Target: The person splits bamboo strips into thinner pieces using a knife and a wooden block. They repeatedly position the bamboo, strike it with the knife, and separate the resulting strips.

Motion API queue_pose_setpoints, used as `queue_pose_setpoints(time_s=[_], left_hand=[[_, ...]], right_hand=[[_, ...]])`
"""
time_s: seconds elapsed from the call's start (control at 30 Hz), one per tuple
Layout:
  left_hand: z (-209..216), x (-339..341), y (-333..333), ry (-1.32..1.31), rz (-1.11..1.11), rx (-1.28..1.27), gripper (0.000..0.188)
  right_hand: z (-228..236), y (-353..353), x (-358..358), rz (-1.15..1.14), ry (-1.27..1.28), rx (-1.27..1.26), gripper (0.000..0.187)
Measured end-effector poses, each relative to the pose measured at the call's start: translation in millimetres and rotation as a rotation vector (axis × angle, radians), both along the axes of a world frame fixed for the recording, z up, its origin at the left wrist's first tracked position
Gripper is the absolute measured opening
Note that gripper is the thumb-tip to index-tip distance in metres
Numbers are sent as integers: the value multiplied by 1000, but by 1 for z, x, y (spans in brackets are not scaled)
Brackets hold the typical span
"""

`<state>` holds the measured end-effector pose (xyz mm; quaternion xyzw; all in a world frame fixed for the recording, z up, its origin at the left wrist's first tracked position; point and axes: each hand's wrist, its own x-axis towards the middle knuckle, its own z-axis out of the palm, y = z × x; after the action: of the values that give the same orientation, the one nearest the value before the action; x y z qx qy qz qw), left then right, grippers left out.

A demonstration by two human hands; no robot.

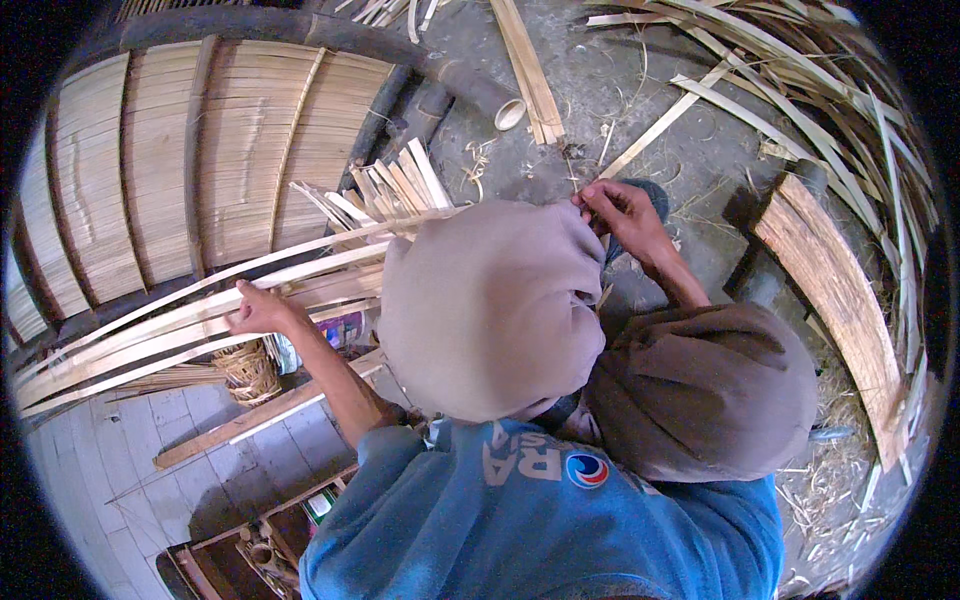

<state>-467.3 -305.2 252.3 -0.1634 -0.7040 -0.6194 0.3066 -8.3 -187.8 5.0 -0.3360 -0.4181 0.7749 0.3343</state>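
At the left, my left hand (258, 308) is closed around long pale bamboo strips (150, 340). They run from the left rim toward my raised knee in grey-brown cloth (490, 310), where their right ends are hidden. Beyond that knee my right hand (625, 215) is bent, its fingertips pinched together by the knee's far edge. A thin pale sliver shows near those fingertips, but I cannot make out what they hold. Several short split pieces (390, 190) stand in a bunch between the strips and the knee.
A slatted bamboo panel (160, 150) with dark ribs fills the upper left. Below the strips are a woven basket (245, 372) and a wooden tray (210, 565) with tools. A thick split plank (830, 290) lies at right, beside a large strip pile (820, 110). Shavings litter the floor.
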Motion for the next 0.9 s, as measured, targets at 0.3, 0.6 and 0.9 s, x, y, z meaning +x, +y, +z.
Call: queue_pose_setpoints(time_s=[0.3, 0.6, 0.9], left_hand=[[15, 84, 63, -12, -483, 156, 42], [63, 148, 123, 665, -313, -133, 39], [85, 358, 238, 44, -1873, 262, 53]], right_hand=[[-14, 1, 17, -141, 48, 14, 31], [-23, -14, 33, -332, -90, 165, 30], [22, -23, 125, -695, -79, 198, 34]])
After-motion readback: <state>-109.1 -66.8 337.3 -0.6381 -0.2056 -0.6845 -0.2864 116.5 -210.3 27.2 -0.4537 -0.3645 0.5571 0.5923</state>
